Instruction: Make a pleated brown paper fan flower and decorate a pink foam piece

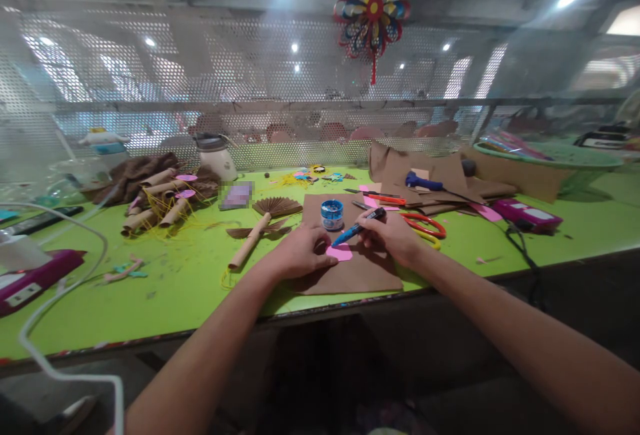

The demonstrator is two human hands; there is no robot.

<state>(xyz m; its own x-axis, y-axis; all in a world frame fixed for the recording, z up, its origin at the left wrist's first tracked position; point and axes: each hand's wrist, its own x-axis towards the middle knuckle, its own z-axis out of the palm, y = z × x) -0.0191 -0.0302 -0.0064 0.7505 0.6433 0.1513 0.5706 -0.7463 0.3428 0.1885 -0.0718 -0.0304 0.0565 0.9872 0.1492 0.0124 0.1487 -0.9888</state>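
Note:
My right hand (393, 235) is closed round a blue pen (357, 227) whose tip points down at a small pink paper piece (341, 253). The fingers of my left hand (300, 254) press that pink piece flat against a brown paper sheet (360, 272) on the green table (175, 282). A small blue round tub (332, 214) stands just behind the pen on the same sheet.
Red-handled scissors (425, 225) lie right of my right hand. Rolled brown paper tubes (160, 205) and a folded brown fan (277, 207) sit at the left. A white cable (65, 302) crosses the left front. Brown paper scraps (440, 178) and a green basin (550, 155) are at the back right.

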